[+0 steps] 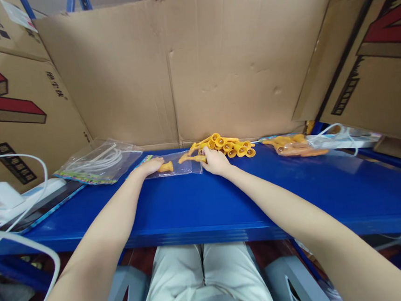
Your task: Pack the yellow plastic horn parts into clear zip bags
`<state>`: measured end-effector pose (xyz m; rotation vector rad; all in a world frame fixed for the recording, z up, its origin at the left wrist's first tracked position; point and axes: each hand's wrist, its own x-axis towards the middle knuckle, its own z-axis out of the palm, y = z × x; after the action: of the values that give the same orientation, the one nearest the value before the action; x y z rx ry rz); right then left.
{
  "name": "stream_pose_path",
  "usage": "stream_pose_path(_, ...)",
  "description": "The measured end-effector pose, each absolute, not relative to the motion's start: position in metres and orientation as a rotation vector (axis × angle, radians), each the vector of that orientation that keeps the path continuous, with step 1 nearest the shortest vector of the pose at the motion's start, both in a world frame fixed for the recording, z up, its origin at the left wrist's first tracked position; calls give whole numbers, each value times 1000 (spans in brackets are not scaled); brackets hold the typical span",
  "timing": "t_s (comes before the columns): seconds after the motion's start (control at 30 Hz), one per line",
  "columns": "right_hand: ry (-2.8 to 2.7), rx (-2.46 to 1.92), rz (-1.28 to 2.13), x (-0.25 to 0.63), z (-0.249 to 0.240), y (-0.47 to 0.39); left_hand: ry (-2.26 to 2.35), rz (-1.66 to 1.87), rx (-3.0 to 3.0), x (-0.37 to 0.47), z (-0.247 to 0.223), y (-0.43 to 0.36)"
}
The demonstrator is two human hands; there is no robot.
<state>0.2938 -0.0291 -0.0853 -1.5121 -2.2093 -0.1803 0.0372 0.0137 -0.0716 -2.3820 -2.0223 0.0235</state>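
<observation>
On the blue shelf a clear plastic bag point(174, 170) lies flat in front of me. My left hand point(152, 166) rests on the bag's left part, fingers together, beside a yellow horn-shaped piece point(166, 167) there. My right hand point(216, 161) is closed around the wide end of another yellow piece point(191, 159), whose narrow end points left over the bag. Just behind my right hand is a pile of several yellow pieces point(228, 144), their round cup ends facing me. What lies under my left hand is hidden.
A bag with a white cable point(106, 159) lies at the left, near a white power strip point(25, 199) with a plug. To the right sit a bag of orange-yellow pieces point(291, 146) and another white strip point(343, 140). Cardboard point(235, 63) stands behind the blue shelf point(191, 207).
</observation>
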Motion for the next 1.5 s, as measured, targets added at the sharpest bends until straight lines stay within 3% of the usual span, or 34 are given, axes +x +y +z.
stream_pose_path(0.27, -2079, -1434, 22, 294, -88, -19, -2032, 90, -2399, 43, -63, 1)
stream_pose_path(0.6, -1852, -1124, -27, 301, -95, -4, -2145, 15, -2407, 44, -64, 4)
stream_pose_path(0.93, -1605, -1208, -21, 330, -52, -14, -2120, 5, -2410, 41, -65, 4)
stream_pose_path(1.2, -1934, -1394, 28, 355, -12, -35, -2118, 21, -2408, 39, -65, 4)
stream_pose_path(1.5, -2089, -1382, 67, 317, -40, -42, -2090, 49, -2440, 40, -65, 5)
